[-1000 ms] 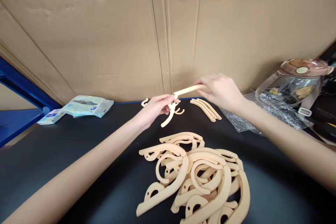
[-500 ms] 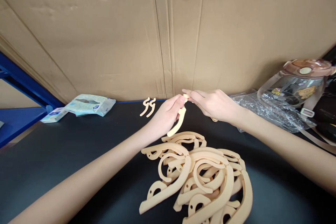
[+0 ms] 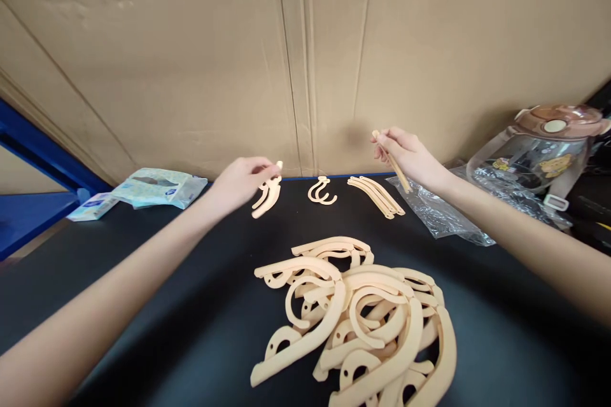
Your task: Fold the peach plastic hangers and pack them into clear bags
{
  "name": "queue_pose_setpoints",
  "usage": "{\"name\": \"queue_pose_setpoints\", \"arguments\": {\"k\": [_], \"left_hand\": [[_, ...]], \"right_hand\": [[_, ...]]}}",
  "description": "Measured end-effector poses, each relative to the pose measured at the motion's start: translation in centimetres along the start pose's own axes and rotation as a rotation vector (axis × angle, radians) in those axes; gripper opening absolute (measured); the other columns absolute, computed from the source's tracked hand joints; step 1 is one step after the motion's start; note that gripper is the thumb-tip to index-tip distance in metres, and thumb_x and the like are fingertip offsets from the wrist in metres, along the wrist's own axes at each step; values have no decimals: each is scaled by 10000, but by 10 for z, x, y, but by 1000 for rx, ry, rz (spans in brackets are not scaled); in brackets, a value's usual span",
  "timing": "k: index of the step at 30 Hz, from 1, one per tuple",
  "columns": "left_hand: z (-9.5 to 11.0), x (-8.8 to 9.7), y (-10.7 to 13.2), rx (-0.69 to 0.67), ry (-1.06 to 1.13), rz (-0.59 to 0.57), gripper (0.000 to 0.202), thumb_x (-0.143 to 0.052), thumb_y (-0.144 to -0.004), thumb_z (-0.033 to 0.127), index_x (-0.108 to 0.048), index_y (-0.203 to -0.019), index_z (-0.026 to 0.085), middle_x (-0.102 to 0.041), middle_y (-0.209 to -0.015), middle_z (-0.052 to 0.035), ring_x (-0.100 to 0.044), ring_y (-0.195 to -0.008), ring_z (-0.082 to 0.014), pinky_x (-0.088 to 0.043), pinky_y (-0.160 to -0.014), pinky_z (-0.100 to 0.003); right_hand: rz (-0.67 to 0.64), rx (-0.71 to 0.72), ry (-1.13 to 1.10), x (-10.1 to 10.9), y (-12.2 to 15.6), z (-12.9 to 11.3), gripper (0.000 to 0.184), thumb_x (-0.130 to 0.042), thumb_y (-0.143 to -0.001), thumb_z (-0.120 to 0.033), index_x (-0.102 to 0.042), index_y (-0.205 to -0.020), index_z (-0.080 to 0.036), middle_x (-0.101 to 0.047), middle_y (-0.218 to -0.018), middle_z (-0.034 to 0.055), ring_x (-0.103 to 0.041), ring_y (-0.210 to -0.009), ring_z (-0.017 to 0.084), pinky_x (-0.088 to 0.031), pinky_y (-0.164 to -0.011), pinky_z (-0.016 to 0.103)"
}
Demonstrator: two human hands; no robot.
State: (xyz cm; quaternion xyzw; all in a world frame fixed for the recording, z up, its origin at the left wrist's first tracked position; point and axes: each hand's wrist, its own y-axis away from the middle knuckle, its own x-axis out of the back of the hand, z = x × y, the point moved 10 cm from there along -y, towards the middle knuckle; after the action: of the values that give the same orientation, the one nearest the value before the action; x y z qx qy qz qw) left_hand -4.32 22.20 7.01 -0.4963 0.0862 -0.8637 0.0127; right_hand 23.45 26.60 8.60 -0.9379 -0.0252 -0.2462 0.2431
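Note:
My left hand [image 3: 248, 177] pinches a cream plastic hanger arm [image 3: 273, 194] over the far left of the table, right at the similar curved pieces lying there, which it partly covers. Raised at the far right, my right hand [image 3: 400, 147] has its fingers closed on another slim hanger arm [image 3: 397, 170], which tilts downward. Below it lies a row of curved hanger arms [image 3: 375, 196]. Between the hands, hanger hooks [image 3: 321, 191] rest near the back edge. Nearer to me is a heap of folded cream hangers [image 3: 377, 331], touched by neither hand.
A cardboard wall [image 3: 214, 63] stands behind the black table [image 3: 143, 280]. Blue and white soft packs [image 3: 157, 187] lie at the left by a blue metal frame [image 3: 38, 159]. At the right are crinkled clear plastic [image 3: 443, 210] and a strapped drink bottle [image 3: 544, 146].
My hands were together at the middle on one hanger piece. They have moved apart, left and right, each with a hanger arm. The hooks and the right-hand row now show.

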Motion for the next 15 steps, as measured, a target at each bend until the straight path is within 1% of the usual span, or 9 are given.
{"name": "queue_pose_setpoints", "arguments": {"k": [2, 5, 7, 9, 11, 12, 13, 14, 15], "left_hand": [[-33, 6, -15, 66, -18, 23, 371, -513, -812, 560, -647, -763, 217, -677, -745, -22, -580, -666, -202, -323, -567, -272], [-61, 5, -19, 118, -83, 61, 351, -599, -749, 562, -683, -814, 227, -701, -848, -53, -621, -788, -254, -348, -602, -281], [-62, 5, -11, 114, -123, 96, 394, -593, -764, 571, -670, -943, 229, -685, -1031, -85, -614, -926, -288, -371, -650, -291], [-51, 6, 2, 82, -137, 91, 419, -541, -813, 579, -642, -1016, 226, -655, -1129, -97, -599, -993, -291, -392, -704, -301], [-36, -3, 18, 34, -110, -45, 411, -508, -840, 598, -654, -975, 238, -683, -1046, -64, -620, -938, -261, -412, -729, -297], [-29, -13, 29, 5, -79, -172, 405, -521, -830, 615, -668, -954, 258, -696, -980, -31, -635, -887, -238, -425, -720, -283], [-22, -29, 43, -8, -33, -358, 406, -547, -821, 613, -665, -1011, 274, -695, -987, -17, -637, -896, -230, -434, -729, -273], [-19, -39, 56, -5, -8, -478, 444, -607, -775, 620, -659, -1059, 283, -694, -981, -12, -637, -885, -226, -438, -711, -264], [-16, -44, 67, -2, 4, -533, 500, -657, -730, 625, -651, -1096, 284, -693, -976, -13, -637, -861, -222, -435, -683, -256]], "right_hand": [[9, 101, 143, 5, 6, -8, 264, -546, -891, -464, -593, -905, -205, -672, -875, 36, -614, -801, 159, -477, -736, 297], [65, 189, 346, 16, 19, -14, 206, -557, -884, -417, -590, -906, -215, -697, -922, 57, -657, -857, 207, -495, -767, 342], [33, 216, 457, 18, 29, -11, 181, -524, -905, -386, -583, -924, -216, -705, -910, 65, -678, -831, 218, -507, -732, 346], [-65, 258, 524, 13, 40, -2, 160, -489, -923, -342, -576, -961, -214, -713, -965, 79, -691, -855, 224, -517, -732, 349], [-183, 317, 587, 4, 54, 10, 161, -448, -937, -296, -578, -982, -212, -704, -1069, 93, -685, -930, 230, -521, -782, 370], [-246, 337, 609, 0, 62, 17, 174, -426, -941, -272, -582, -986, -209, -694, -1112, 96, -677, -965, 233, -523, -804, 381], [-307, 343, 630, -4, 68, 25, 190, -408, -939, -243, -589, -985, -206, -690, -1135, 96, -673, -983, 234, -525, -817, 390], [-358, 345, 648, -8, 74, 32, 214, -392, -934, -215, -599, -989, -204, -687, -1157, 93, -669, -1004, 237, -528, -829, 399], [-394, 345, 665, -10, 78, 36, 238, -381, -927, -190, -611, -991, -204, -688, -1168, 87, -665, -1023, 239, -529, -843, 407]]}}
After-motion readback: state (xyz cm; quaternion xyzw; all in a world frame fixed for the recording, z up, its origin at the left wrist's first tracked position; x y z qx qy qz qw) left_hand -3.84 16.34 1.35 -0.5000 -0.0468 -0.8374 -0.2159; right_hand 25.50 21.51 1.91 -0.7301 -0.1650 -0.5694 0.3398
